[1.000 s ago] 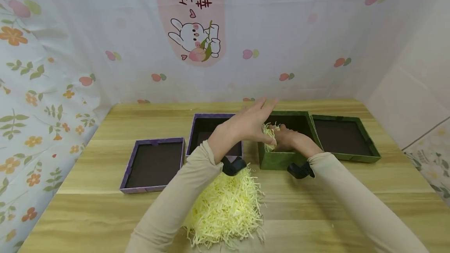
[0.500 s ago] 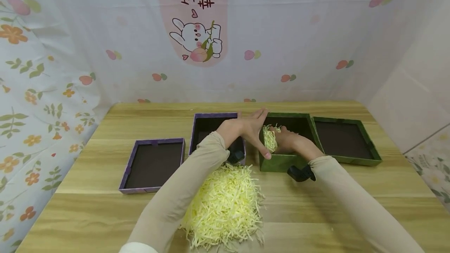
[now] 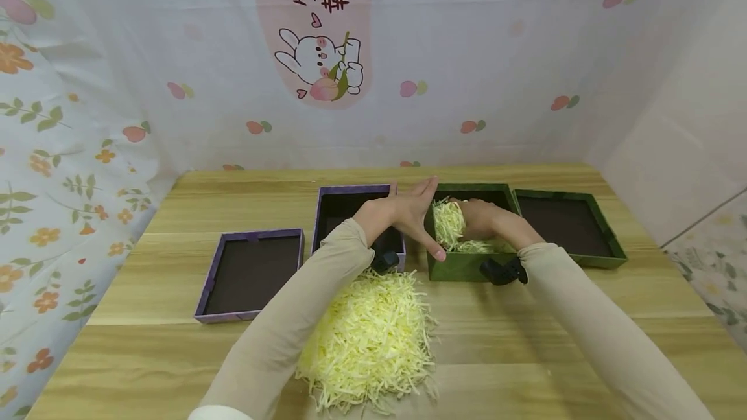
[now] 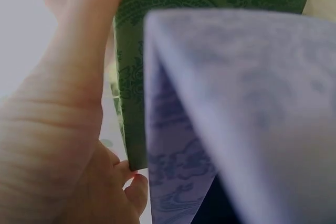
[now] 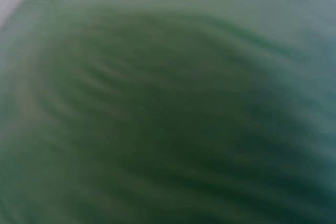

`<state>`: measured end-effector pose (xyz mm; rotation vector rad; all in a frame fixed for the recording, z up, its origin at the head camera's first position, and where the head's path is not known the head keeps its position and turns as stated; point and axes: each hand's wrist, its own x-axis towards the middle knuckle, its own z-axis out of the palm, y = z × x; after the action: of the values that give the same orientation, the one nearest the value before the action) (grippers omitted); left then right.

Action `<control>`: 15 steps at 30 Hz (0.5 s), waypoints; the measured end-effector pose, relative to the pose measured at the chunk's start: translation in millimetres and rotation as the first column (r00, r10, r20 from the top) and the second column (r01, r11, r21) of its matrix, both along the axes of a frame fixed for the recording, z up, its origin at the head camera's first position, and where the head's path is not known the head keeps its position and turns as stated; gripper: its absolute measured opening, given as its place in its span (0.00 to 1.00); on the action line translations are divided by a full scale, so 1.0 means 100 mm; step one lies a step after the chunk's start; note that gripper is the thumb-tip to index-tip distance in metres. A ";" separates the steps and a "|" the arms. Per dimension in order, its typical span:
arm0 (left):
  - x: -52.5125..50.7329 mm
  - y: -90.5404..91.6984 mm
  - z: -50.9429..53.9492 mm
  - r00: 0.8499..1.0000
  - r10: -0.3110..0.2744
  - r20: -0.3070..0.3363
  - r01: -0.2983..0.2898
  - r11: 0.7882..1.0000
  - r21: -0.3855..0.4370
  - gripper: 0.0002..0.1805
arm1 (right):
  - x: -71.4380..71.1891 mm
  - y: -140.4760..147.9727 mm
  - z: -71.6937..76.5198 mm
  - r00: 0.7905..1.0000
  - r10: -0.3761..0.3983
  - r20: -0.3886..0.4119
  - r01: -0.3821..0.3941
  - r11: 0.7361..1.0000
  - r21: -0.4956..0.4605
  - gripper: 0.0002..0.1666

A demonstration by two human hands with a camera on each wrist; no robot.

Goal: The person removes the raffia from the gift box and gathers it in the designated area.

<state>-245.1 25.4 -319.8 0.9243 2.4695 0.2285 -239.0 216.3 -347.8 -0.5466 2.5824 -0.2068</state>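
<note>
In the head view my left hand (image 3: 405,212) spreads its fingers and thumb along the left wall of the green box (image 3: 461,271). The left wrist view has its fingers (image 4: 123,174) against a corner of that box. My right hand (image 3: 489,220) is down inside the box, beside yellow shredded paper (image 3: 449,222); its fingers are mostly hidden. Only a blurred green surface (image 5: 157,103) fills the right wrist view. A larger pile of shredded paper (image 3: 373,345) lies on the wooden table (image 3: 513,355), in front of the boxes.
A purple open-topped box (image 3: 317,219) stands just left of the green one, partly under my left forearm. Farther left lies its shallow purple lid (image 3: 259,274). The green lid (image 3: 569,229) lies right of the green box. A printed curtain (image 3: 478,50) hangs behind the table.
My left hand has come down from above the box's left edge to its side wall. Shredded paper now shows lower and wider along the near side inside the box, around my right hand.
</note>
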 end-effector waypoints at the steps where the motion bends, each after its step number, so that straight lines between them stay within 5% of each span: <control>1: 0.00 0.01 0.00 1.000 -0.003 0.001 0.003 1.000 0.002 0.77 | 0.00 0.02 0.04 1.000 0.002 -0.001 -0.002 1.000 -0.006 0.46; 11: -0.03 0.04 0.01 1.000 -0.003 -0.020 0.002 0.999 -0.043 0.73 | 0.04 0.15 0.61 1.000 -0.004 -0.011 0.001 0.980 -0.201 0.45; 15: -0.01 0.03 -0.01 1.000 -0.008 -0.028 0.007 0.999 -0.048 0.72 | 0.09 0.18 0.74 0.999 -0.008 -0.053 -0.003 0.980 -0.201 0.47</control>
<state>-245.7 28.3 -320.5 0.9222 2.4854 0.1540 -230.2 234.7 -273.8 -0.6289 2.6305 -0.4635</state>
